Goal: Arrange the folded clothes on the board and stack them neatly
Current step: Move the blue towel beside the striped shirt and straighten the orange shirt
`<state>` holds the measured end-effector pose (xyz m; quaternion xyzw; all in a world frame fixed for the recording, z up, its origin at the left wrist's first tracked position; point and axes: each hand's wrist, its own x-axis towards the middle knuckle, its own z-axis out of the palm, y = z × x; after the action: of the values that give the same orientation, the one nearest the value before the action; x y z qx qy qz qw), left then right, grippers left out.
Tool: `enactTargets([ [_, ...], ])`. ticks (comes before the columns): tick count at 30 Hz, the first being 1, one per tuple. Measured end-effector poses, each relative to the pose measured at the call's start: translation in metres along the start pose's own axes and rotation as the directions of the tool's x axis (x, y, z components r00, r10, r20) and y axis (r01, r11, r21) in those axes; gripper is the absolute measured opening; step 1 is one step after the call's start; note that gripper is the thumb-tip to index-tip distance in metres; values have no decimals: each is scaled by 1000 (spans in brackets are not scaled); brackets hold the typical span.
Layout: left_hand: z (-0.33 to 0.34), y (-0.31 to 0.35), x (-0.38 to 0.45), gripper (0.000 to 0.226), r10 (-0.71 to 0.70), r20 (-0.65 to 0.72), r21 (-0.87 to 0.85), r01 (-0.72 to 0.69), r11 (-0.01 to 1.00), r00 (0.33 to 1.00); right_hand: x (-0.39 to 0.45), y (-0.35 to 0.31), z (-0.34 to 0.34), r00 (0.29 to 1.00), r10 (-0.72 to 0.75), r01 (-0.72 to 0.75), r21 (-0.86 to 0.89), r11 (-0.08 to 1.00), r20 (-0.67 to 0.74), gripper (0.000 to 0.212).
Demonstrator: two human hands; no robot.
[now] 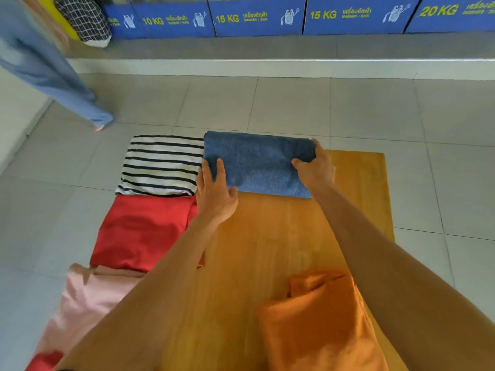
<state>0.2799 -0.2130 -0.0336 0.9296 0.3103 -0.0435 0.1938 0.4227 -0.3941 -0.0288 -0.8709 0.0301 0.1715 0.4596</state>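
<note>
While both hands attend to the blue folded towel [257, 163] at the far end of the wooden board [267, 250], the other folded clothes lie in a column along the board's left edge. From the left: a pink garment [88, 298] nearest the camera, a red garment [139, 231] beyond it, and a striped garment [160, 166] farthest, its right edge touching the towel. The left hand [214, 194] lies with fingers nearly straight on the towel's near-left corner, pressing but not gripping. The right hand [316, 167] curls round the towel's right end, thumb on top, the other fingers round the far edge. An orange garment [321, 325], loosely folded, lies at the board's near right. Probable step: seating or squaring the towel. Risks: the towel's far edge appears to overhang the board toward the tiled floor [294, 108], so a further push could tip it off; a sideways shove leftward could ruffle the striped garment; a one-sided pull by the gripping hand could open the fold.
</note>
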Motion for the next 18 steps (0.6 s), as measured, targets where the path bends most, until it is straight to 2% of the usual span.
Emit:
enactTargets([
  [3, -1, -10, 2, 83, 24, 15, 50, -25, 998, 1000, 3, 2, 7, 1000, 3, -3, 17, 1000, -19, 75],
  [6, -4, -9, 1, 88, 13, 47, 45, -15, 999, 999, 2, 6, 9, 999, -4, 2, -44, 999, -48, 69],
  [10, -13, 4, -12, 86, -30, 69, -98, 37, 994, 997, -13, 6, -1, 998, 49, -51, -61, 997, -25, 55],
  [14, -9, 19, -64, 74, -77, 133, -244, 108, 964, 988, -59, 32, -31, 994, 108, -106, -49, 993, 32, 58],
  [16, 0, 33, -104, 66, 11, 257, -310, 72, 948, 966, -99, 61, -52, 991, 133, -133, 1, 991, 1, 53],
  [18, 12, 49, -146, 63, 165, 410, -343, -16, 939, 897, -152, 93, -78, 981, 187, -185, 33, 982, -58, 39],
])
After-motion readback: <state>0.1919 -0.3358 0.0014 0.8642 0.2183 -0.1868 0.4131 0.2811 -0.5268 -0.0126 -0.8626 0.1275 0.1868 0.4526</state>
